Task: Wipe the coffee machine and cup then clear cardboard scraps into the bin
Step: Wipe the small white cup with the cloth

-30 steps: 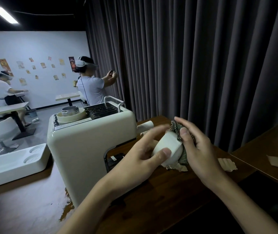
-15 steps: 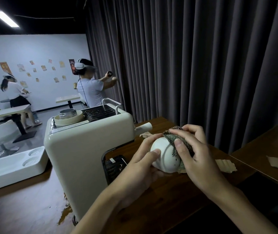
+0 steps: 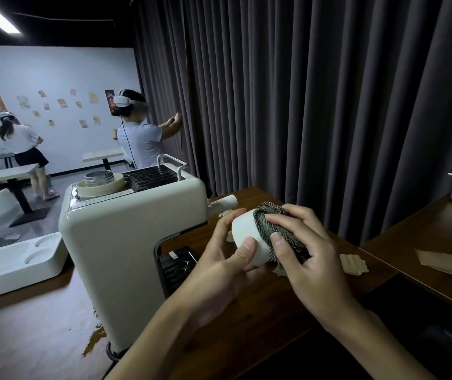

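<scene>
Both bare forearms reach forward from the lower edge, hands meeting mid-frame. The left hand [image 3: 226, 259] curls, thumb forward, around the cup [image 3: 248, 237]. The right hand [image 3: 305, 259] presses a cloth [image 3: 270, 229] against it, fingers spread and bent.

You have just one view, from the camera on your head, so nothing is shared with another. It looks forward and down over a dark wooden table [image 3: 246, 325], close on your left hand [image 3: 219, 272] and right hand [image 3: 310, 259]. Beyond stand a curtain [image 3: 301, 91] and a white wall [image 3: 54, 78] far left.
</scene>
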`<state>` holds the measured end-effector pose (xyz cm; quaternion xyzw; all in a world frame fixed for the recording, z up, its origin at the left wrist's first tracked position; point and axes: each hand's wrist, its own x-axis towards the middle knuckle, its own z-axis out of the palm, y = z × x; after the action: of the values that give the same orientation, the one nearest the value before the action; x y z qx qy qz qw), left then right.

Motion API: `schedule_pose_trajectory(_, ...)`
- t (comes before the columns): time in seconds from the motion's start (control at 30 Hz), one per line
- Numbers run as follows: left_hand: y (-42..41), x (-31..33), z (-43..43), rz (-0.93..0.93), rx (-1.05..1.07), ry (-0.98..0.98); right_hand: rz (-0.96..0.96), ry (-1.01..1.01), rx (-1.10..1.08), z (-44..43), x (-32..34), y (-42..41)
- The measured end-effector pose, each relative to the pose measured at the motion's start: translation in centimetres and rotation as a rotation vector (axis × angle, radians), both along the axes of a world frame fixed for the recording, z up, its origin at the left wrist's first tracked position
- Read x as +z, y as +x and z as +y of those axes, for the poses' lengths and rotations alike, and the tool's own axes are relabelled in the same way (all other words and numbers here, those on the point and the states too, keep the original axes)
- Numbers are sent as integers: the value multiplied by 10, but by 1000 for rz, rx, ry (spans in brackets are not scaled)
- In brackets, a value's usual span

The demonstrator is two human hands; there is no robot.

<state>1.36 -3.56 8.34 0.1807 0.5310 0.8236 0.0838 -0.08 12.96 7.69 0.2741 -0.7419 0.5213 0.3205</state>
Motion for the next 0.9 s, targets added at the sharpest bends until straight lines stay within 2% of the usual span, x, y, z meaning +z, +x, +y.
schedule_pose_trajectory(0.17,7,4,2,67,92,-125,-31,32,25,4,8,-4)
schedule_pose_trajectory(0.27,8,5,2,45,133,-67,-114,-83,67,6,10,-10)
schedule_pose_trajectory(0.33,7,5,3,42,201,-40,-120,-90,39,7,6,-9)
schedule_pose_trajectory(0.43,6,7,3,61,305,-82,-29,0,-54,4,-2,-2)
schedule_pose_trajectory(0.57,13,10,4,155,270,-234,142,132,-48,0,9,0)
schedule_pose_trajectory(0.67,16,9,0,169,246,-255,-19,23,76,3,19,-8)
schedule_pose_trajectory(0.77,15,11,-2,156,249,-207,-101,-70,70,5,14,-9)
schedule_pose_trajectory(0.83,12,13,0,144,301,-154,-38,-69,33,1,10,-4)
schedule_pose_trajectory(0.9,10,14,1,182,332,-200,77,-6,5,-5,10,2)
